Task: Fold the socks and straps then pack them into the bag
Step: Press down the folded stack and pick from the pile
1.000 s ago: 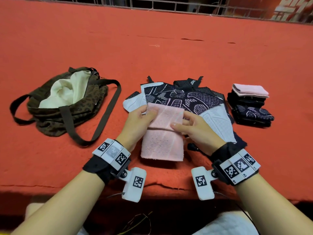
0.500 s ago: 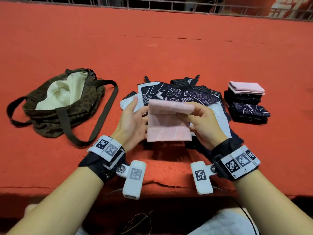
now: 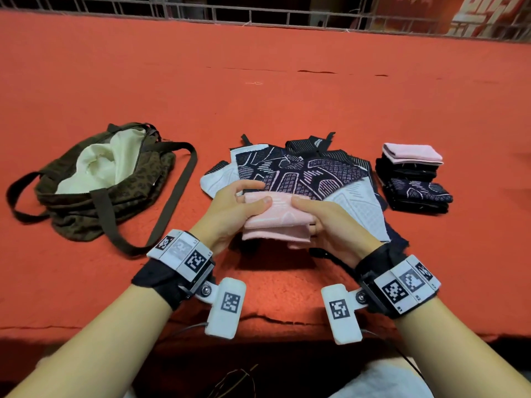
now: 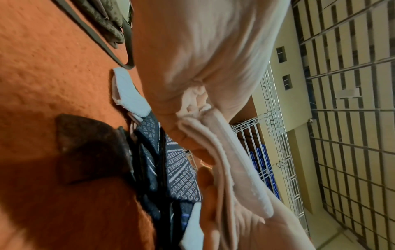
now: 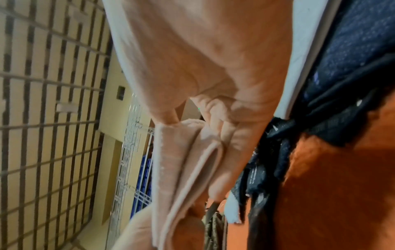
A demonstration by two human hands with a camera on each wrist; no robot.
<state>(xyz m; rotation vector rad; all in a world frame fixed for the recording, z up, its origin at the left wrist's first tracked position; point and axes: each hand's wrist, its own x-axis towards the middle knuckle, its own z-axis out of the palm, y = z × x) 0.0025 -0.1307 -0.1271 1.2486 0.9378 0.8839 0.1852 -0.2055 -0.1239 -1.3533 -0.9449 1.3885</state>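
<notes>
While the head view is looking down on an orange felt-covered desk [image 3: 287, 96], two hands are holding a folded pale pink sock [image 3: 277, 222] between them, raised just above the desk near its front edge. The left hand [image 3: 232, 214] is gripping the sock's left end, thumb lying on top and fingers curling over the far edge. The right hand [image 3: 330, 228] is gripping the right end, thumb on top and fingers tucked beneath. Just behind the sock, a loose pile of unfolded navy-and-white patterned socks and black straps [image 3: 301, 173] is lying on the desk. To the right of that pile, a neat stack of folded dark socks topped by a folded pink one [image 3: 413, 179] is sitting apart. Well to the left, an olive leopard-print fabric bag with a cream lining [image 3: 106, 182] is lying open, its dark straps trailing across the felt.

Moving to the left wrist view, the left hand [image 4: 192, 59] is filling the upper frame, pinching the layered edges of the pink sock [image 4: 230, 165], with the patterned pile [image 4: 171, 169] and the bag [image 4: 102, 22] beyond on the orange desk [image 4: 53, 67].

Turning to the right wrist view, the right hand [image 5: 203, 67] is clamping the sock's folded layers [image 5: 183, 165] between thumb and fingers, with dark fabric from the pile [image 5: 342, 84] lying beside it on the desk [image 5: 331, 194].
</notes>
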